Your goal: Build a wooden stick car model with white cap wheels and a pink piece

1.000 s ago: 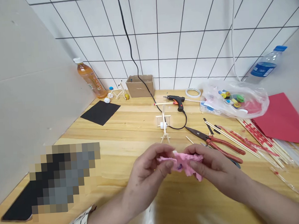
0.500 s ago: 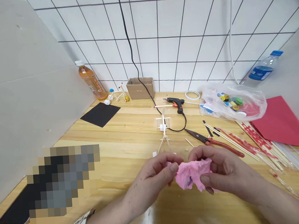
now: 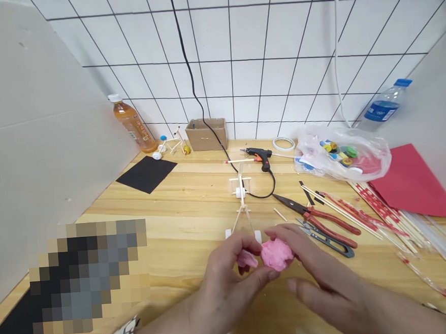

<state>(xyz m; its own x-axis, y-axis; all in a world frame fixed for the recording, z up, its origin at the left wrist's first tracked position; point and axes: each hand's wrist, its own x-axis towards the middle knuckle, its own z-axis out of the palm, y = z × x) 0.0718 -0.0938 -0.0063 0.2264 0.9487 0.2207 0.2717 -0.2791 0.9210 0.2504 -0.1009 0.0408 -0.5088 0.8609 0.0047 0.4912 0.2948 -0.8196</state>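
Note:
A crumpled lump of pink modelling clay is pinched between the thumb and fingers of my left hand. A smaller pink piece shows at the same hand's curled fingers; whether it joins the lump is hidden. My right hand lies against the lump's right side with its fingers stretched out and its thumb spread away below. Just beyond my hands stands a small frame of thin wooden sticks with white wheels, its near end partly covered by my fingers.
Long-nose pliers and small thread snips lie right of my hands, near wooden sticks and red card. Behind are a glue gun, tape roll, bag and cardboard box. Black card lies left.
The clay was stretched and ragged between both hands; now it is a rounder lump in my left hand. My right thumb has come off it. The thread snips have come into view.

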